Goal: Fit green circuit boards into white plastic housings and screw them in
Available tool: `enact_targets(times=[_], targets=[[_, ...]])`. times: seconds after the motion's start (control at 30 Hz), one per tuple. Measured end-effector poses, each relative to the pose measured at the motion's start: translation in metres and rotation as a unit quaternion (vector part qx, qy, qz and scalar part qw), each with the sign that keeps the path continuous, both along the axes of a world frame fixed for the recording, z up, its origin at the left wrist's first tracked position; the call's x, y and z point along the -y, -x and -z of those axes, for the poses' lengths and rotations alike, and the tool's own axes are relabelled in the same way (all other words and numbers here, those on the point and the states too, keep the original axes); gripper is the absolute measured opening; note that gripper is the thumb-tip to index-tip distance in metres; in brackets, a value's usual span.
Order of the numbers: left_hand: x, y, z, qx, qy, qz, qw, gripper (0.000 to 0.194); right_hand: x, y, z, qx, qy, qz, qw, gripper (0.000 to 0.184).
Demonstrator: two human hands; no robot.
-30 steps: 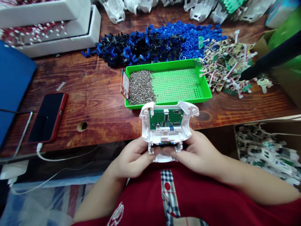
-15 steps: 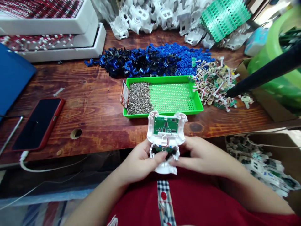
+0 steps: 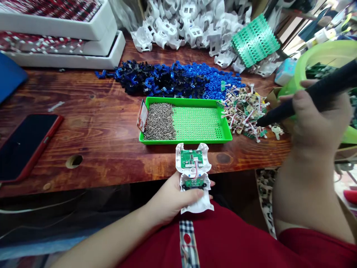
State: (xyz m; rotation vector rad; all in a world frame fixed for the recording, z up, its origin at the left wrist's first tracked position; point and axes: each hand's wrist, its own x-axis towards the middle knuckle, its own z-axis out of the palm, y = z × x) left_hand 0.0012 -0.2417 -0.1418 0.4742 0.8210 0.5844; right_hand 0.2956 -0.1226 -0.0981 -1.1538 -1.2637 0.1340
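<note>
My left hand holds an open white gamepad shell over my lap, its thumb pressed on the lower half. Green circuit boards sit inside both halves, joined by a short red-and-white wire. At the right, my right hand is closed around a black electric screwdriver, which slants down to the left. Its tip is close to a heap of small boards with wired connectors. A green tray with many small screws in its left part stands beyond the shell.
Blue and black plastic parts lie heaped behind the tray, with white shells and a green grid stack further back. Foam boxes stand at back left, a phone at left, a green-yellow tub at right.
My right hand has let go of the shell and moved up and right onto the electric screwdriver. My left hand keeps the shell; the wire between the boards shows more plainly.
</note>
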Motion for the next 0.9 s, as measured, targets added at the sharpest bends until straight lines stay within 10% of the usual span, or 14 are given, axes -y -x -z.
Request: enact_targets(times=[0.1, 0.23, 0.43, 0.63, 0.9], targets=[[-0.001, -0.002, 0.001, 0.017, 0.033, -0.026, 0.999, 0.035, -0.012, 0.008, 0.007, -0.042, -0.105, -0.082, 0.990, 0.032], [-0.001, -0.003, 0.001, 0.019, 0.047, -0.041, 0.998, 0.041, -0.010, 0.026, -0.003, -0.119, -0.186, -0.026, 0.975, 0.032], [-0.002, -0.005, 0.006, 0.027, 0.037, -0.041, 0.998, 0.041, -0.009, 0.075, -0.023, -0.162, -0.207, -0.081, 0.961, 0.015], [-0.002, -0.006, 0.009, 0.016, 0.018, -0.029, 0.999, 0.033, -0.033, 0.107, 0.000, -0.154, -0.116, -0.215, 0.957, 0.017], [-0.004, -0.005, 0.013, 0.020, 0.011, -0.017, 1.000, 0.037, -0.048, 0.107, 0.013, -0.151, -0.118, -0.199, 0.961, 0.023]])
